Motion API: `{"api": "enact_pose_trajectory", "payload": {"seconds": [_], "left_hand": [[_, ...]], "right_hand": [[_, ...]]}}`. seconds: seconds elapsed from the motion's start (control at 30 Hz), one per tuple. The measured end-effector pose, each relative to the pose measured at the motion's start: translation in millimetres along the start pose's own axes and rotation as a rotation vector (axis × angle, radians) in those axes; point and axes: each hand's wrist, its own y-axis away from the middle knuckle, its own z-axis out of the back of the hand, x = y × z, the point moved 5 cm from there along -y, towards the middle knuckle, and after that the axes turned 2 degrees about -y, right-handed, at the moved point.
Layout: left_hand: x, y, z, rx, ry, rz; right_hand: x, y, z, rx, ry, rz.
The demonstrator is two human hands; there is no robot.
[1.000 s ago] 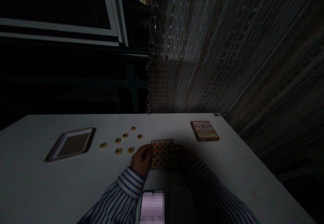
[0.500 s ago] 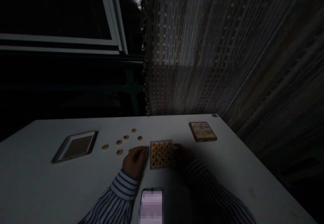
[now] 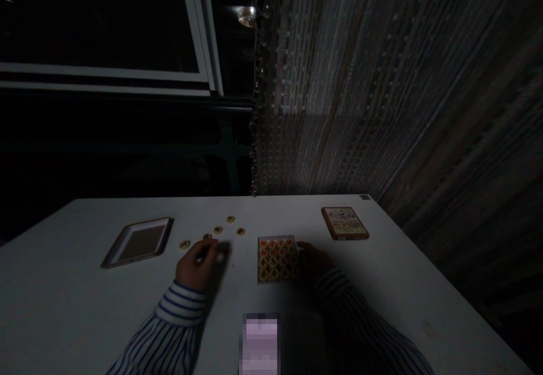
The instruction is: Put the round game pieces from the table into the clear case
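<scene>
In the head view, a small square box (image 3: 258, 273) on the white table holds rows of round xiangqi pieces (image 3: 274, 261), red-marked at the back and dark-marked in front. My right hand (image 3: 314, 259), in deep shadow, is at the box's right side with its fingers against the edge. Left of the box, my left hand (image 3: 194, 267) is over the loose xiangqi pieces (image 3: 218, 230), fingers curled and thumb near the index finger. Whatever may be between those fingertips is hidden. Several loose pieces lie around it, partly covered by the hand and its shadow.
An open shallow box lid or tray (image 3: 111, 263) lies at the left. A flat printed box (image 3: 345, 222) sits at the back right. Near the front edge is a phone (image 3: 259, 344) with a lit, blurred screen. A striped curtain (image 3: 314, 109) hangs behind the table.
My left hand has moved left, away from the box's left side to the loose pieces. My right hand stays at the box's right side. The whole view has shifted slightly.
</scene>
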Motion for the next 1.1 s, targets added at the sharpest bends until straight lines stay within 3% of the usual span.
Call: {"api": "enact_pose_trajectory", "payload": {"seconds": [0.4,0.63,0.87,1.1], "left_hand": [[33,3,19.7,-0.128,-0.004,0.077],[46,2,21.3,-0.109,0.008,0.140],[51,1,16.9,-0.079,-0.023,0.118],[49,1,19.1,-0.103,-0.021,0.092]], "right_hand": [[-9,-1,4,-0.092,-0.050,-0.020],[-4,-8,25,-0.177,-0.105,0.068],[41,-10,41,-0.210,-0.060,0.175],[107,-13,35,-0.194,-0.017,0.292]]}}
